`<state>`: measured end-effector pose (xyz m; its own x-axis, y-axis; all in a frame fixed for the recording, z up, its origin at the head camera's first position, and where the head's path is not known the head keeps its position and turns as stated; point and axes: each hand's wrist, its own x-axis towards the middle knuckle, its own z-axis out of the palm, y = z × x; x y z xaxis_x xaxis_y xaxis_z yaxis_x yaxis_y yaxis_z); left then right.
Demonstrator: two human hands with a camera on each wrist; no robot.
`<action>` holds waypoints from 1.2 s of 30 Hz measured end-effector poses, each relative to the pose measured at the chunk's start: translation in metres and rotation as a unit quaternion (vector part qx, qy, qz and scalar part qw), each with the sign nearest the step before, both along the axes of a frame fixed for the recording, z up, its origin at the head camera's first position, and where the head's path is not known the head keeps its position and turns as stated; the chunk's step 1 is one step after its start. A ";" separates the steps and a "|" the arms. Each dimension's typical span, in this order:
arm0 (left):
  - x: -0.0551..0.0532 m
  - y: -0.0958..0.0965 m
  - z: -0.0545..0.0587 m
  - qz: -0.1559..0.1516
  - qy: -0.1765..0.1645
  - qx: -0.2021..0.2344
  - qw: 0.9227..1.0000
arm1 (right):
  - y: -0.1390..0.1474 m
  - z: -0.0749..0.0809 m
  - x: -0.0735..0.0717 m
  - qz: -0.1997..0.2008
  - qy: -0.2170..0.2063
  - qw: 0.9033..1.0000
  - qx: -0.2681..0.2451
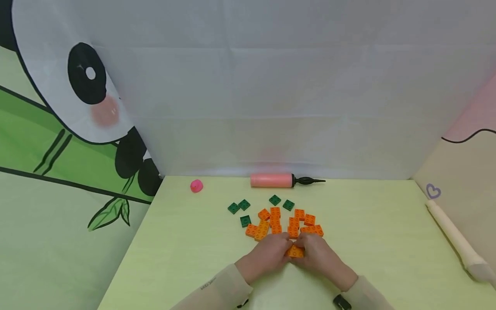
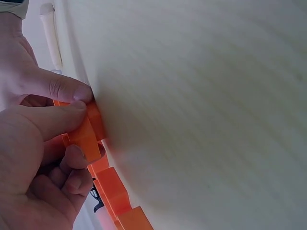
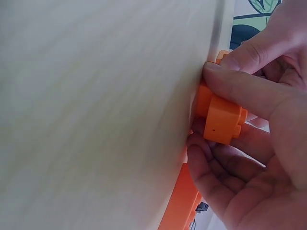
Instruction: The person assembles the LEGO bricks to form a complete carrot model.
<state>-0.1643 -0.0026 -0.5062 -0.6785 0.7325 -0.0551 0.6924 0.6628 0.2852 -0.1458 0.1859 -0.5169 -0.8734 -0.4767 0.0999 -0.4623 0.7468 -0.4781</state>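
In the head view, my left hand (image 1: 269, 252) and right hand (image 1: 319, 254) meet at the near side of a group of toy bricks. Both grip orange toy bricks (image 1: 296, 251) between thumbs and fingers. From the left wrist, the left thumb presses one orange brick (image 2: 82, 139) set against another (image 2: 97, 120), with the right thumb close by. The right wrist view shows an orange brick (image 3: 223, 119) with studs pointing right, held by the right thumb and fingers. Whether the held pieces are locked together, I cannot tell.
Several loose orange bricks (image 1: 261, 230) lie just beyond the hands, with several green bricks (image 1: 244, 204) behind them. Farther back are a pink hand pump (image 1: 271, 180) with a black nozzle and a small pink object (image 1: 196, 186). A pale rod (image 1: 453, 234) lies along the right edge.
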 end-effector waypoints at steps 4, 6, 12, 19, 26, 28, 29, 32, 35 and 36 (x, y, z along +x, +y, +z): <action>-0.001 0.000 0.000 0.000 -0.004 0.003 1.000 | 0.000 0.002 0.001 -0.005 -0.004 1.000 0.002; -0.002 0.000 0.000 0.001 -0.005 0.006 1.000 | 0.000 0.001 0.001 -0.009 -0.004 1.000 0.005; -0.003 0.000 -0.001 0.017 -0.021 0.009 1.000 | -0.001 0.001 0.000 -0.020 -0.017 1.000 0.006; -0.003 -0.001 0.002 0.015 -0.017 0.006 1.000 | 0.006 0.001 -0.002 -0.023 -0.054 0.998 -0.002; -0.002 -0.002 0.001 0.007 -0.015 -0.005 1.000 | 0.022 0.003 -0.002 0.011 -0.083 0.995 -0.054; -0.002 -0.002 0.000 0.007 -0.020 -0.002 1.000 | 0.027 0.005 -0.002 0.023 -0.090 0.993 -0.071; -0.002 -0.002 0.000 0.008 -0.021 -0.001 1.000 | 0.030 0.006 -0.002 0.028 -0.092 0.992 -0.080; -0.002 -0.001 0.001 0.008 -0.021 0.003 1.000 | 0.037 0.010 -0.002 0.029 -0.095 0.990 -0.103; -0.002 -0.001 0.002 0.008 -0.022 0.003 1.000 | 0.044 0.012 -0.005 0.018 -0.069 0.991 -0.110; -0.002 -0.001 0.003 0.008 -0.022 0.003 1.000 | 0.046 0.013 -0.007 0.010 -0.055 0.993 -0.107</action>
<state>-0.1662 -0.0033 -0.5034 -0.6878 0.7213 -0.0820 0.6675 0.6728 0.3190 -0.1524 0.2323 -0.5035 -0.8752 -0.4723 0.1044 -0.4118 0.6142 -0.6732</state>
